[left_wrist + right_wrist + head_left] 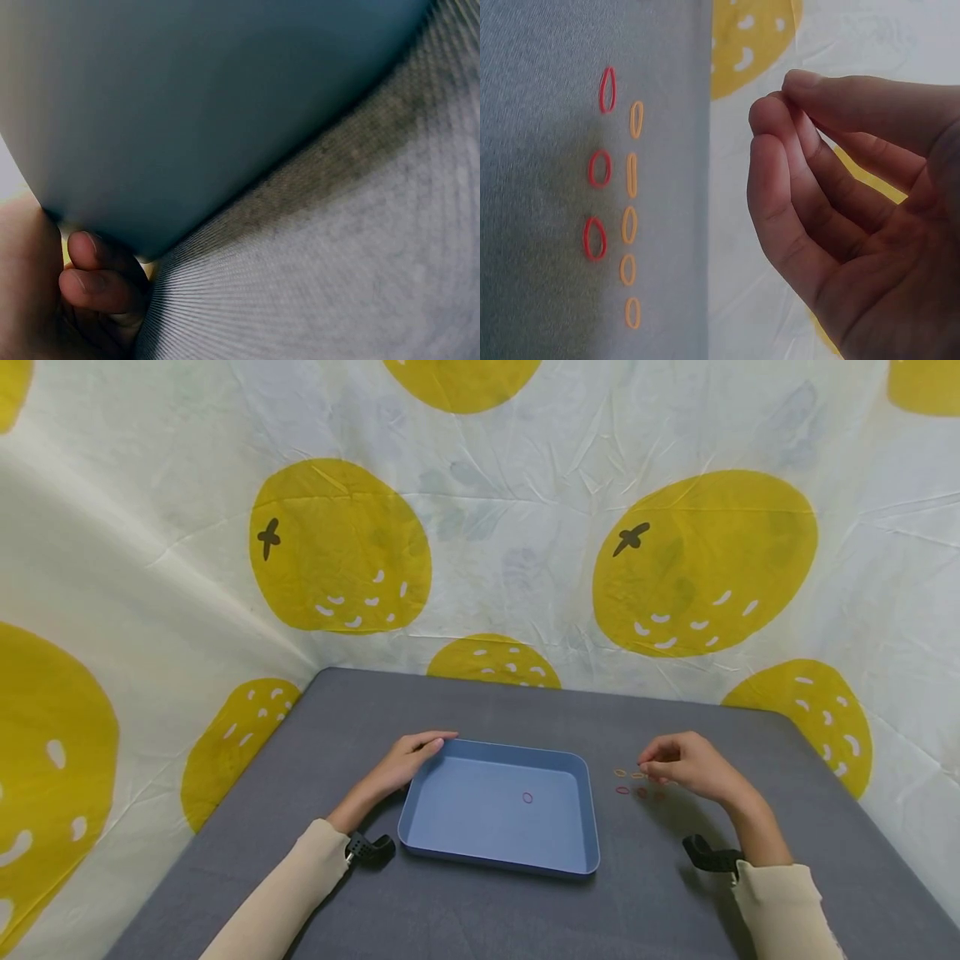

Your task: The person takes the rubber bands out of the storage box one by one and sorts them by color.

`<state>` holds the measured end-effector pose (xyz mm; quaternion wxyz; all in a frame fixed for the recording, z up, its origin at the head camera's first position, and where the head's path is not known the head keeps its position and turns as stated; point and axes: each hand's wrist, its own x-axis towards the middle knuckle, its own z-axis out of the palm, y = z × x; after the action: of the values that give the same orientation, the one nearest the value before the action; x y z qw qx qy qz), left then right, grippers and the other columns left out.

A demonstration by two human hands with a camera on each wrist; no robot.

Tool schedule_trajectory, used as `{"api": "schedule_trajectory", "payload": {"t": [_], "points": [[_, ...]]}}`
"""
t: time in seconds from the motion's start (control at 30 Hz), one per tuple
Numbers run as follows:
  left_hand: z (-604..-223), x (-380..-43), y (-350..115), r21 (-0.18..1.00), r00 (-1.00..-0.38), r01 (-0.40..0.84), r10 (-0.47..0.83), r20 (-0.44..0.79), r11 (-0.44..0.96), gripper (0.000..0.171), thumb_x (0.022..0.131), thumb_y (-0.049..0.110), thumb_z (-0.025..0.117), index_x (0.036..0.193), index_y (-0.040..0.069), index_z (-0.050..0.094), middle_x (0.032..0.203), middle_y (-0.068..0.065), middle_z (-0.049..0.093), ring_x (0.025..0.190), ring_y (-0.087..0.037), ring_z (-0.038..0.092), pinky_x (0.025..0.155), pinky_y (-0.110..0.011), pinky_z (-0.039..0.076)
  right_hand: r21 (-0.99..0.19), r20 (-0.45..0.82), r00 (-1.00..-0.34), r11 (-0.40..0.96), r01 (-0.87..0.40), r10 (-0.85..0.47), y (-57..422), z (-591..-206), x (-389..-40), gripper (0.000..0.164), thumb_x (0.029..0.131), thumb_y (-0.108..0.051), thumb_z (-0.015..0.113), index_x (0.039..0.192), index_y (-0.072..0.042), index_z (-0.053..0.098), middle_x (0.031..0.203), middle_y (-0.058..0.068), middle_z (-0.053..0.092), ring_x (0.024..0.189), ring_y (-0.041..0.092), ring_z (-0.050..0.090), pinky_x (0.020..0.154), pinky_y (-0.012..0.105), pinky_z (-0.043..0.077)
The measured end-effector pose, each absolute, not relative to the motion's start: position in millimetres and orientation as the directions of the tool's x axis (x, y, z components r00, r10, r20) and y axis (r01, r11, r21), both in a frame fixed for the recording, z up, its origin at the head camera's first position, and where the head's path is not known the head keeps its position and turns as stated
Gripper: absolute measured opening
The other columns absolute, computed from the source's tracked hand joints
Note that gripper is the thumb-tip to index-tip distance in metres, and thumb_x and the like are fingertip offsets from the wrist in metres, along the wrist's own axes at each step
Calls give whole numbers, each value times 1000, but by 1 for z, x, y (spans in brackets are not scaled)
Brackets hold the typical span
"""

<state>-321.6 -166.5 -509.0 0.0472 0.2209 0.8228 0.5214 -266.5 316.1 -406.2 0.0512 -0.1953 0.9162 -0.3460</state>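
My left hand (405, 763) holds the back left corner of a shallow blue tray (480, 852), thumb at the rim. Its curled fingers (97, 289) show against the tray's outer side in the left wrist view. Inside the tray lies one red rubber band (527, 797). My right hand (693, 767) is held above the loose rubber bands right of the tray, thumb and fingertips brought together with nothing visible between them. In the right wrist view, three red rubber bands (599, 169) form one row beside a row of several orange rubber bands (631, 175).
A dark grey cloth covers the table (480, 918). Behind and at the sides hangs a white curtain (517, 560) printed with large yellow fruits, close to the table's edges. Each wrist carries a black strap mount.
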Motion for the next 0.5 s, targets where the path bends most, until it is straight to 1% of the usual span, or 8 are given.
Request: {"api": "schedule_trajectory", "payload": {"t": [0.13,0.33,0.4,0.5], "points": [[-510,-322,-168,884,-896,314,415,156,346,42,111,38,48,146,21,62,152,-6,58,148,-30,46,121,-56,36,-638,40,-919,698,-325,-392,308,-404,-267,14,97,-11,71,100,1,76,84,11,74,68,17,64,61,29,54],[-509,-322,-167,892,-900,307,405,159,332,40,111,34,49,145,18,63,152,-7,59,148,-30,46,121,-57,35,-618,63,-916,706,-347,-395,293,-398,-268,9,96,-12,73,97,-4,77,84,7,75,68,14,63,61,25,51],[-509,-322,-167,891,-901,306,404,158,334,40,111,32,49,146,17,62,152,-9,58,148,-32,46,121,-57,35,-618,73,-913,701,-357,-401,287,-397,-269,7,95,-12,73,96,-6,77,84,7,75,68,13,63,61,25,51],[-509,-322,-166,890,-903,299,403,147,344,41,112,29,47,147,13,60,153,-12,56,149,-34,44,121,-58,34,-627,77,-908,688,-366,-412,278,-397,-272,6,96,-12,73,95,-8,77,82,6,75,68,16,65,61,26,52]]}}
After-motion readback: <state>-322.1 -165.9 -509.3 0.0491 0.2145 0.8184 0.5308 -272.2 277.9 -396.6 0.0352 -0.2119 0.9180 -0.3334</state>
